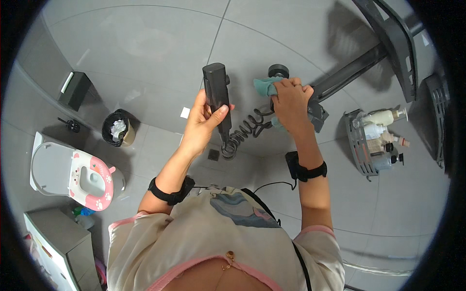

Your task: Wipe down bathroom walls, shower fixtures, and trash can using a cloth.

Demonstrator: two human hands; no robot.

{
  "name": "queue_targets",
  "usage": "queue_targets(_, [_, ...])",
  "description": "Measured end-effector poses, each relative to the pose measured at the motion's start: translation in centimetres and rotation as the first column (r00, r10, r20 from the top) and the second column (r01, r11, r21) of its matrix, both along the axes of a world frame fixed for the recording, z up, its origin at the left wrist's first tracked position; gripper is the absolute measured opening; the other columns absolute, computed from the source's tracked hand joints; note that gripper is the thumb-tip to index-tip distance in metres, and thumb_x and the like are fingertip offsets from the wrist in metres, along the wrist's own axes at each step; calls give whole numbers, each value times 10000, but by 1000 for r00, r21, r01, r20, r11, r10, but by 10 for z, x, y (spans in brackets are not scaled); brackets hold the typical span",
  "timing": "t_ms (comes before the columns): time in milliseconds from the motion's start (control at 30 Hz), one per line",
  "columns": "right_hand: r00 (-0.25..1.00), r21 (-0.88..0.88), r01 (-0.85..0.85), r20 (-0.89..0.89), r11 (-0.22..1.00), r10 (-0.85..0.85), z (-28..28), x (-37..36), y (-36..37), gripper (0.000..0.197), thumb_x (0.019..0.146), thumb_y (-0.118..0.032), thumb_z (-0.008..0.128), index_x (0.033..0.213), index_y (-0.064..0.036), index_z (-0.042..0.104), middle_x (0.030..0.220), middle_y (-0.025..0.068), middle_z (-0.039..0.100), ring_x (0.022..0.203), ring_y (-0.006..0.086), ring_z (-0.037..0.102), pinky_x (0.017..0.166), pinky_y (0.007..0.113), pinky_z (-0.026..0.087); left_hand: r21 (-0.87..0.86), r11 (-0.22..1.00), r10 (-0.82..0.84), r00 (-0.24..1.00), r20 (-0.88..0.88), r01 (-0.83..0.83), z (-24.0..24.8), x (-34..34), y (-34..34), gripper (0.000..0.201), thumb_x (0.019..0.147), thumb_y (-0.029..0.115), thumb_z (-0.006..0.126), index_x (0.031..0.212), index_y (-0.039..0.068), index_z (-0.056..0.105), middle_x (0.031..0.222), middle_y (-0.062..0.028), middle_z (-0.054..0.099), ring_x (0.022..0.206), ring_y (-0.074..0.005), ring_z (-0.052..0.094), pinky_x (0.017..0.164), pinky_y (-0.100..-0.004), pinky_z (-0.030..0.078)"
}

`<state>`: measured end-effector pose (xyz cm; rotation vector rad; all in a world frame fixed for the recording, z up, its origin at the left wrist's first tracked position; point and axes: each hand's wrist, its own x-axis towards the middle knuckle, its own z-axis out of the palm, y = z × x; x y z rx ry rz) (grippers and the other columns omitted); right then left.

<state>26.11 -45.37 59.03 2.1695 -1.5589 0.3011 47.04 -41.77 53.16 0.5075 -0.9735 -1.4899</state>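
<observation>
Both hands were occupied in front of a grey tiled wall (pixel 145 43). The left hand (pixel 204 118) was closed around a dark grey sprayer (pixel 216 89), with the thumb lying across its front and the fingers curled behind; the sprayer stood nearly upright, its broad end at the top. From its narrow lower end ran a coiled hose (pixel 246 130), which looped across toward the right hand (pixel 292 102). That hand was curled over a green cloth (pixel 265 87), gripping it with bent fingers, and more green showed below the hand, near the hose. What lay beneath the cloth was mostly hidden, though it seemed to be part of the dark shower fitting. A round black knob (pixel 278 71) stuck out just beyond the cloth.

Each forearm wore a black strap near the wrist. To the right of the right hand, a dark bar (pixel 352 70) slanted up to a black shelf (pixel 405 58). Below the bar, a grey rack (pixel 358 145) held several pump bottles (pixel 381 118).

Farther out on the left stood a small bin (pixel 127 136) with a black liner, and near it a toilet (pixel 51 162) with its lid raised and a pink and white child seat (pixel 103 182) on it. A cabinet (pixel 65 233) stood at the lower left.
</observation>
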Motion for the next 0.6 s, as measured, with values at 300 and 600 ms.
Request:
queue_targets(300, [999,77,2,40,997,-5,-1,-7,-14,120,764,-175,558,822,-86,614,715,48,580,807,216,496,711,414,303,33,999,33,999,-18,-33,-12,8,5,379,848,73,539,1200,73,396,976,-28,518,925,-165,548,780,-288,435])
queue_targets(600, [-540,-17,148,836,989,95,21,-12,17,241,863,-47,424,1098,2,442,1001,120,539,879,231,551,751,378,478,84,996,39,999,-31,-36,-25,17,5,378,856,73,526,1211,82,397,958,-26,521,920,-160,548,761,-284,434])
